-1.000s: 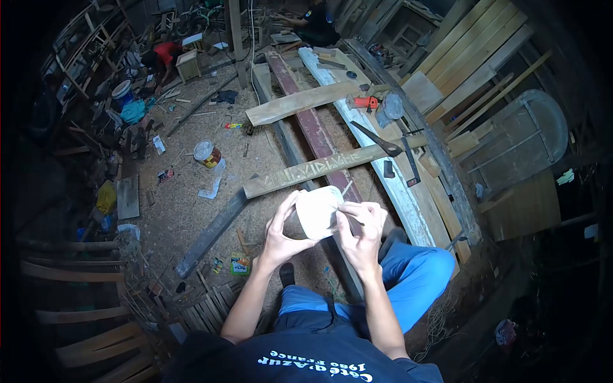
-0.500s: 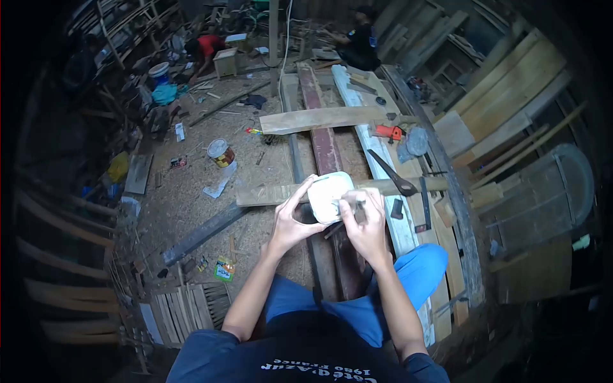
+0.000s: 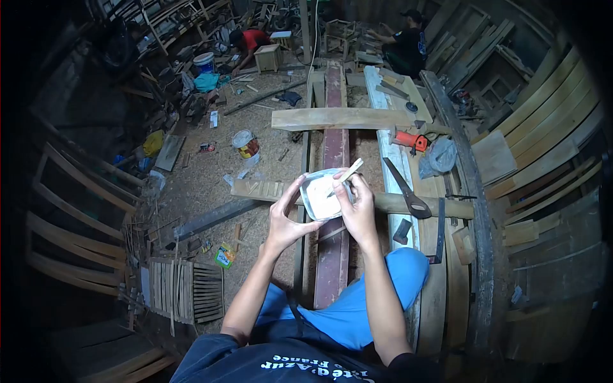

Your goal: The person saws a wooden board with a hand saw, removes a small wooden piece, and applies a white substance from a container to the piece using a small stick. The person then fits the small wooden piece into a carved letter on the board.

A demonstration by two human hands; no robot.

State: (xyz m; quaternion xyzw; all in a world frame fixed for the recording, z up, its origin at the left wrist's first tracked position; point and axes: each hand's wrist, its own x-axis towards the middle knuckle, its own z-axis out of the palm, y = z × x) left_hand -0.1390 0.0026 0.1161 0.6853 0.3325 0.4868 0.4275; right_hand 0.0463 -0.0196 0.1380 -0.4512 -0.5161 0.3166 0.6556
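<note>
A small square container (image 3: 321,199) with pale white contents is held over the dark red beam. My left hand (image 3: 285,220) wraps round its left side and lower edge, thumb along the bottom. A short wooden stick (image 3: 350,171) slants up out of the container, its lower end in the white contents. My right hand (image 3: 359,207) pinches the stick between thumb and fingers, at the container's right edge. Beneath and beyond them, the dark red beam (image 3: 333,150) runs away from me, crossed by light boards.
A handsaw (image 3: 408,195), an orange power tool (image 3: 410,140) and a plastic bag (image 3: 438,157) lie to the right. A paint can (image 3: 245,144) stands on the sawdust at left. Two people (image 3: 250,43) (image 3: 408,48) sit or crouch further back. Slatted wood (image 3: 185,290) lies lower left.
The view has shifted, so the surroundings appear further right. The stick now shows clearly above my right hand, and the container's inside is easier to see.
</note>
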